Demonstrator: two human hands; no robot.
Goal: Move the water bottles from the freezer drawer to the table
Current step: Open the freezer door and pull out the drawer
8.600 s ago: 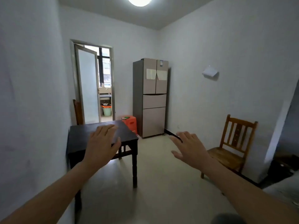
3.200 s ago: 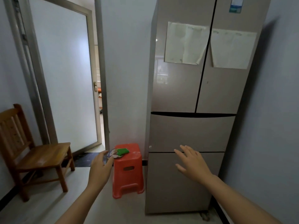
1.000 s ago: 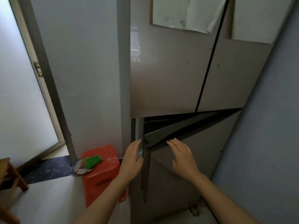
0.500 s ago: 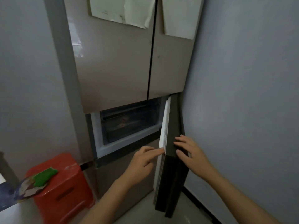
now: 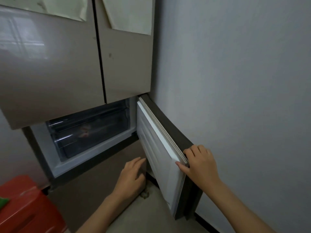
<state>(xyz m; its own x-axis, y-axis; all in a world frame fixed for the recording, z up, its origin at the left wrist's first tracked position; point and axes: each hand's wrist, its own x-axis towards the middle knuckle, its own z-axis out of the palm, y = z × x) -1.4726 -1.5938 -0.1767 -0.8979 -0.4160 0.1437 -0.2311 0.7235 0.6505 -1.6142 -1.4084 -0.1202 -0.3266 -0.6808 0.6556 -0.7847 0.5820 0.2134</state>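
Item: freezer compartment, door swung open, both hands at the door.

From the left we recorded a red stool (image 5: 28,206) low beside the fridge (image 5: 50,73), with a green scrap (image 5: 3,201) at its edge. Next came the open compartment holding a dark translucent freezer drawer (image 5: 90,132), pushed in; something reddish showed through its front, but we could not tell whether water bottles lay inside. Our left hand (image 5: 133,177) hung loose with fingers spread, in front of the lower panel (image 5: 94,179) and gripping nothing. The compartment door (image 5: 159,157) stood swung out to the right against the wall (image 5: 244,98), white liner facing us. Our right hand (image 5: 198,163) was closed over its outer edge, thumb on the liner, fingers on the dark rim.
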